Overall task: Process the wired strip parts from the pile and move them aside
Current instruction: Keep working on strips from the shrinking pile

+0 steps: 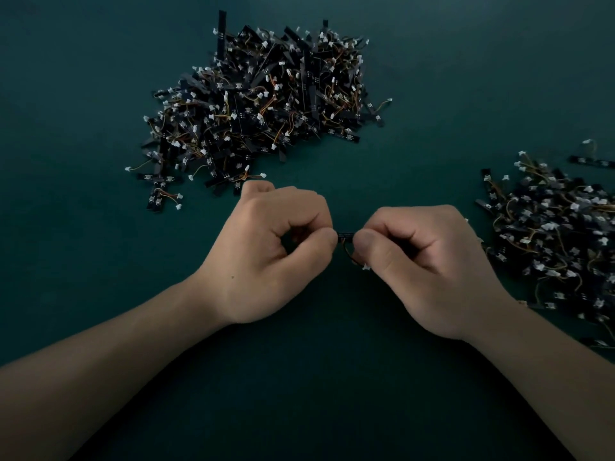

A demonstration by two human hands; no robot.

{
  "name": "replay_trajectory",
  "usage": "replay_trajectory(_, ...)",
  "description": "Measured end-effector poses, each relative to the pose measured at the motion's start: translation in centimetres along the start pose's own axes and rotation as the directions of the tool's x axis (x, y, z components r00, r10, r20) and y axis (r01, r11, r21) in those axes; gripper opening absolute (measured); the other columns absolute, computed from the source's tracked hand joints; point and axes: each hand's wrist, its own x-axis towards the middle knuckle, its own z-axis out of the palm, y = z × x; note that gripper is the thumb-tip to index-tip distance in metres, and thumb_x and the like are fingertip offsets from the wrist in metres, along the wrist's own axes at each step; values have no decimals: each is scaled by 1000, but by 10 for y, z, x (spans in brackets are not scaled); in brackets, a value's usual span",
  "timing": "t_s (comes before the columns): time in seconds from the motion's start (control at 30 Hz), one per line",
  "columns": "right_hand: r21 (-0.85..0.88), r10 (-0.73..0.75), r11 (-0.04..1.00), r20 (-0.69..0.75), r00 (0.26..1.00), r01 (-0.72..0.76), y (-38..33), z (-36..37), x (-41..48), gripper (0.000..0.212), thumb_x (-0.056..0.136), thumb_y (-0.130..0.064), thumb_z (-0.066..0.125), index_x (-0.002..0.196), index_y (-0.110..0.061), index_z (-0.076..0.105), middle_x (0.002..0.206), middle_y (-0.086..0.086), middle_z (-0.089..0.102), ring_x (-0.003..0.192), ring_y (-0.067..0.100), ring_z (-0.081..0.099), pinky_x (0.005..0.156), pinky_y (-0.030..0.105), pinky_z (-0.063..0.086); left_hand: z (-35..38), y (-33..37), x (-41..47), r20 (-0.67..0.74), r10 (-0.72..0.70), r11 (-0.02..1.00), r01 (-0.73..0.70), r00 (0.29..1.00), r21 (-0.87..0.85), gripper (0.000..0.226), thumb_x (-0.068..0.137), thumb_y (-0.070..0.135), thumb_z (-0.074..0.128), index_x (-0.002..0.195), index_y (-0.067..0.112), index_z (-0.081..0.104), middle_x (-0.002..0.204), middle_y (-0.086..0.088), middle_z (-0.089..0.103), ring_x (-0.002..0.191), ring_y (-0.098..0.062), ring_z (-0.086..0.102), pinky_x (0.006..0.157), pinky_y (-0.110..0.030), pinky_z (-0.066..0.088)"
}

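Observation:
A large pile (pixel 263 108) of small black strip parts with thin orange wires and white connectors lies on the dark green table at the upper middle. Between the two hands is one such wired strip part (pixel 346 235). My left hand (pixel 269 254) pinches its left end between thumb and forefinger. My right hand (pixel 429 264) pinches its right end the same way. The part's wire loops down under the strip to a white connector (pixel 366 267) beside my right thumb. Most of the strip is hidden by my fingertips.
A second heap of the same wired strip parts (pixel 562 247) spreads along the right edge, just right of my right hand. A few loose parts (pixel 159 191) lie at the main pile's lower left. The dark green table surface (pixel 316 377) fills the foreground.

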Motion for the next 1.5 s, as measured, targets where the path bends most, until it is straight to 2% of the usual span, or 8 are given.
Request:
replay_trajectory(0.1,7,-31,999,-23,999,31,0,-1,0,39,99,-26,58,66,-6,62,53,5,51,46,20,46,43,29,34,2,0,1,26,-46,999,46,999,14,29,95,15,57,67,18,55,60,6,46,58,-16,48,80,-37,34)
replay_trajectory(0.4,17,-14,1000,-3,1000,14,1,-2,-1,37,99,-21,59,67,-3,63,53,5,50,46,20,44,43,27,32,1,2,0,46,-1,1000,0,999,1,25,95,22,50,71,18,53,64,10,47,60,-10,47,88,-37,33)
replay_trajectory(0.63,26,-40,999,1,999,40,-1,-2,-1,39,97,-26,56,66,-1,62,52,6,50,46,19,43,44,24,31,-4,1,5,117,51,990,-35,992,-140,26,95,15,52,70,9,53,61,7,44,56,-17,42,62,-25,32)
replay_trajectory(0.93,28,-44,999,13,999,43,1,-1,-1,40,98,-24,54,65,-2,60,52,5,48,46,20,42,43,28,31,-1,-1,5,146,-7,986,31,989,-165,27,93,1,56,67,8,53,57,5,41,52,-14,38,55,-23,31)
replay_trajectory(1.03,18,-43,999,-5,999,43,3,-1,-1,40,97,-24,55,65,-1,59,52,7,47,46,20,42,43,23,30,-1,-2,5,132,18,986,4,991,-168,28,94,2,56,67,7,53,59,5,43,54,-15,40,57,-24,33)
replay_trajectory(1.37,-28,-70,997,4,998,71,3,-1,0,36,102,-29,58,72,-13,69,55,-5,53,49,10,50,49,14,32,-1,-3,6,52,60,979,-49,997,-198,28,93,15,49,65,13,44,57,-2,37,53,-17,35,54,-30,31)
replay_trajectory(1.43,-40,-105,994,2,994,105,2,-1,0,36,102,-29,58,69,-17,66,55,-8,53,50,11,50,49,15,33,-2,-4,5,53,58,975,-45,997,-218,29,94,16,48,66,9,46,58,-4,39,55,-19,36,55,-31,31)
replay_trajectory(1.5,-61,-123,990,44,991,125,3,1,0,42,102,-28,57,61,-25,50,52,-11,43,46,10,42,46,18,29,-3,-3,4,40,57,974,-47,998,-220,28,97,18,47,71,7,52,65,-4,46,59,-20,43,59,-30,35)
